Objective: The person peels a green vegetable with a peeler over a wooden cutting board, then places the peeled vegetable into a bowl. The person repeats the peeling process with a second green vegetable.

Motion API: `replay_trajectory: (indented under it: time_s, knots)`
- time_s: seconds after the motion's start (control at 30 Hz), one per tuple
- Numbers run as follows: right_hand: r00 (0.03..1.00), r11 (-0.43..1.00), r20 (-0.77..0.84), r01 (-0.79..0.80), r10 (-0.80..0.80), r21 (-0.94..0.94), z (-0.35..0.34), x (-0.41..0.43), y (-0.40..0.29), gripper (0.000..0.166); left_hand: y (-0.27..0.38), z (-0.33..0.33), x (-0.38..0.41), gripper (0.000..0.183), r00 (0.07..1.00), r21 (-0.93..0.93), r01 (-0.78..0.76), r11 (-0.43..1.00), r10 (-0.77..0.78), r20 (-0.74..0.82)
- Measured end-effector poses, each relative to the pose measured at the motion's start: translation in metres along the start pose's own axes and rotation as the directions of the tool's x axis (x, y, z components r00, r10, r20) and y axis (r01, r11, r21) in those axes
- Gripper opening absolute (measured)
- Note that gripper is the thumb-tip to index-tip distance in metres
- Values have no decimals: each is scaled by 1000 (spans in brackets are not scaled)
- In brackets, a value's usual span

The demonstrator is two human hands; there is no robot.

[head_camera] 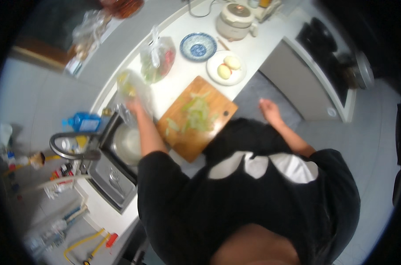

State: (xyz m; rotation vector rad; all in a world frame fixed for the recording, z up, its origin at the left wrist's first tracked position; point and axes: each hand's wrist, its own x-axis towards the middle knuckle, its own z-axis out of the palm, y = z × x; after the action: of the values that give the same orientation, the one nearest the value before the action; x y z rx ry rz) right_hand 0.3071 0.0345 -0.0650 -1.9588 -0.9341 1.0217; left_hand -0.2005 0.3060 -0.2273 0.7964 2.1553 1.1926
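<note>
My left hand [133,105] grips a clear plastic bag [139,86] with yellow-green contents, at the counter beside the sink; its fingertips are blurred. My right hand [270,112] hangs in the air off the counter's front edge, fingers loosely bent, with nothing visible in it. Between the two hands lies a wooden cutting board [177,139], close to my body. Pale green vegetable slices [197,114] are heaped on its middle, with some loose pieces towards the left corner. A knotted plastic bag [158,59] of green and red produce stands behind the first bag.
Beyond the board are a white plate [213,74] with two peeled, pale roundish pieces, a blue patterned bowl [198,47] and a lidded electric pot [235,23]. At left, a metal basin [127,144] sits in the sink [102,174] beneath a curved faucet [54,142]. A blue bottle [86,122] stands behind.
</note>
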Motion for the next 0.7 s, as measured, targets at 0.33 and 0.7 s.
replay_trajectory:
  time_s: [0.33, 0.7]
  knots:
    - [964, 993, 250, 111, -95, -51, 45, 9, -9, 35, 48, -97, -96, 36, 908, -393, -378, 838, 254, -332]
    - [903, 988, 403, 117, -146, 97, 80, -10, -52, 34, 107, -190, -268, 58, 857, -855, -293, 427, 515, -37]
